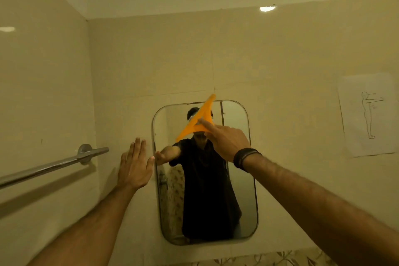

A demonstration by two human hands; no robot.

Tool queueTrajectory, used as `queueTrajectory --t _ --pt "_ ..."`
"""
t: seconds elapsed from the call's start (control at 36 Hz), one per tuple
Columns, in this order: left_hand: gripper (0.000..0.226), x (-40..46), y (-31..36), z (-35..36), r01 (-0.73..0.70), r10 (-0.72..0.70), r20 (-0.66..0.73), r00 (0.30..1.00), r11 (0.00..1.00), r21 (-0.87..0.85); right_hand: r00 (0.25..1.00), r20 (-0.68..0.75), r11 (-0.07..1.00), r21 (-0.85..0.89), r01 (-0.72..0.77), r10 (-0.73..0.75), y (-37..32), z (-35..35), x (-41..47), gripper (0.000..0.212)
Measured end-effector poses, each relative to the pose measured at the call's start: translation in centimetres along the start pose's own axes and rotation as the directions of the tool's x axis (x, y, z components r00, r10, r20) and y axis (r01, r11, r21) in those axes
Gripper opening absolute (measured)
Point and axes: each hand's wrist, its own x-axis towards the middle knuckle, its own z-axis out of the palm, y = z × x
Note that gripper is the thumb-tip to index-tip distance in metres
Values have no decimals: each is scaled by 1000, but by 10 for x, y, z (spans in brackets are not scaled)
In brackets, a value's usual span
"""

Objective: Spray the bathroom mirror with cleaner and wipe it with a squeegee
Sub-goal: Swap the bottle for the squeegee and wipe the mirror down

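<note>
The right hand point(228, 138) clamped its fingers on an orange triangular squeegee point(199, 120) tilted at the mirror's point(241, 190) twelve o'clock edge; the left hand point(133, 164) lay flat, fingers together, at nine o'clock.

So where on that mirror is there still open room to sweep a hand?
The mirror's lower half, below the right hand, is open. Bare wall lies between mirror and paper drawing. The top is crowded by the squeegee; the left hand sits by the left edge.

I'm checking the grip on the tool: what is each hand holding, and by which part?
The right hand holds the orange squeegee by its handle end, blade slanted across the mirror top. The left hand holds nothing, open flat on the wall beside the mirror.
</note>
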Motion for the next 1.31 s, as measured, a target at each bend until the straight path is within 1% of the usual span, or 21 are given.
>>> queueTrajectory --t 0.08,0.14,0.22,0.28,0.33,0.42,0.56,0.69,0.75,0.86,0.97,1.03,1.11,1.17,1.25,1.31 --pt "66 5 -2 9 -4 4 -6 1000 1000 -20 993 53 987 -116 115 -109 -1 2 16 53" --pt "65 8 0 11 -3 1 -35 999 998 -60 983 76 968 -175 179 -168 -1 3 25 53" --pt "65 14 6 16 4 -10 -57 998 994 -113 955 133 930 -225 291 -267 -1 10 39 55" --pt "66 18 9 22 4 -10 -45 999 990 -141 932 187 896 -268 353 -311 1 18 48 59" --pt "66 21 9 29 11 -16 -30 999 986 -169 923 224 873 -316 372 -312 7 25 54 62" --pt "71 25 5 38 11 -18 -37 999 984 -178 931 229 874 -337 350 -284 18 31 52 63" --pt "74 26 3 43 7 -15 -49 999 985 -171 956 183 921 -275 274 -230 43 40 25 62" --pt "80 24 2 41 0 -11 -54 998 982 -188 969 189 952 -234 199 -156 64 40 -17 66" --pt "82 23 1 39 -17 6 -56 998 980 -197 971 209 961 -224 161 -113 71 39 -33 68" --pt "71 24 0 37 -16 14 -11 1000 982 -188 966 260 965 -253 64 4 85 44 -65 67" --pt "83 27 -2 41 -14 13 -7 1000 982 -187 951 287 964 -262 -33 111 97 59 -100 77" --pt "77 27 -1 42 2 -4 -12 1000 982 -191 942 302 964 -258 -65 145 102 68 -119 79" --pt "66 26 2 39 22 -23 -5 1000 978 -209 922 323 956 -261 -132 215 103 73 -145 73" --pt "67 25 3 38 22 -23 -5 1000 976 -218 914 327 952 -262 -156 239 101 72 -156 71" --pt "67 25 3 36 25 -28 -9 1000 972 -233 922 295 956 -229 -185 249 98 65 -152 69" --pt "67 25 3 37 33 -38 -15 999 970 -239 951 204 968 -143 -206 233 91 55 -137 68"
